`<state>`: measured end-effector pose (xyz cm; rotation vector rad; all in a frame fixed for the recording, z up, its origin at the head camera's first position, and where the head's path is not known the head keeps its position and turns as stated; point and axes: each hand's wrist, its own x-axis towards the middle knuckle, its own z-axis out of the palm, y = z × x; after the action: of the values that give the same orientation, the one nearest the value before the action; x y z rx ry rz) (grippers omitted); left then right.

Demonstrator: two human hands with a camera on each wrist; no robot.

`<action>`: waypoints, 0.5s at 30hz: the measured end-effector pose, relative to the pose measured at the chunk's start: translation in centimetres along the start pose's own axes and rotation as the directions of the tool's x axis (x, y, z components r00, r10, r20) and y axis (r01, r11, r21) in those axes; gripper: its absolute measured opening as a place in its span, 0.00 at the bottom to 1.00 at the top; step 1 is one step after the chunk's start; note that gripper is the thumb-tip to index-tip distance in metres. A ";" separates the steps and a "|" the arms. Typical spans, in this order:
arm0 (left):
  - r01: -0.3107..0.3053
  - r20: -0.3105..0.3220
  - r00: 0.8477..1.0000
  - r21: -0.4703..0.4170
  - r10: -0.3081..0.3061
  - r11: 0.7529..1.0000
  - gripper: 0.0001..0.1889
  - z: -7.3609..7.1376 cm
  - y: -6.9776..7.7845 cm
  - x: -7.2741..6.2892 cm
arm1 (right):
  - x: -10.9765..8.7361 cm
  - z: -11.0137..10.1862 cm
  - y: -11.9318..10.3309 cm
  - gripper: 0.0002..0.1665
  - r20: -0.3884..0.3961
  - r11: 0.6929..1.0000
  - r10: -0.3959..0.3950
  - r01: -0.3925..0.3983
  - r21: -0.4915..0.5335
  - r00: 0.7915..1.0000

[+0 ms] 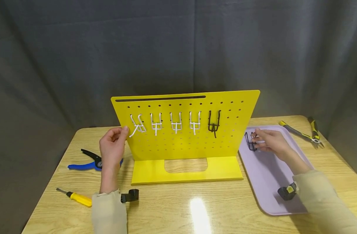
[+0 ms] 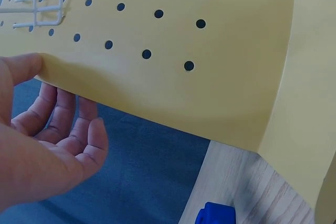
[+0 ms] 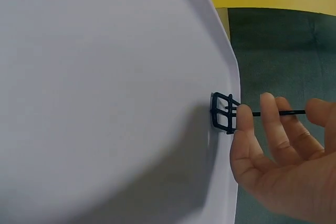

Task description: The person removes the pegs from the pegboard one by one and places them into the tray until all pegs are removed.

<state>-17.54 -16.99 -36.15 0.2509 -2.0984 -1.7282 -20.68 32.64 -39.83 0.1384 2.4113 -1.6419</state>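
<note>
A yellow pegboard (image 1: 225, 143) stands upright on its base. My left hand (image 1: 112, 148) grips its left edge, thumb on the front face and fingers behind, as the left wrist view shows. Several white hooks hang in a row on the board; the leftmost white hook (image 1: 138, 125) sits crooked, its prong pointing down-left. To their right hangs a black hook (image 1: 214, 125). Over the far end of the lilac tray (image 1: 266, 182), my right hand (image 1: 270, 141) holds another black wire hook (image 3: 221, 113) by its long prong, the frame end toward the tray's rim.
Blue-handled cutters (image 1: 84, 166) and a yellow screwdriver (image 1: 80, 199) lie on the table left of the board. Beyond the tray at the far right are pliers (image 1: 298, 132) and another yellow-black handled tool (image 1: 314, 128). A dark curtain (image 1: 178, 48) hangs behind the table.
</note>
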 end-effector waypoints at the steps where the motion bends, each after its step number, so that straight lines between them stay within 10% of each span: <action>1: 0.000 0.002 1.000 -0.002 0.000 1.000 0.20 0.0 0.0 0.0 | 0.0 0.0 0.0 0.40 -0.004 1.000 -0.001 0.001 -0.005 1.000; 15: 0.014 -0.001 1.000 0.002 -0.014 1.000 0.20 -0.1 0.0 0.0 | -1.1 0.3 -0.8 0.37 -0.172 0.980 -0.128 0.099 -0.171 0.977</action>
<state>-17.47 -17.05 -36.14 0.2670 -2.1032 -1.7334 -19.74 32.14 -38.92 0.1311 2.7267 -1.5308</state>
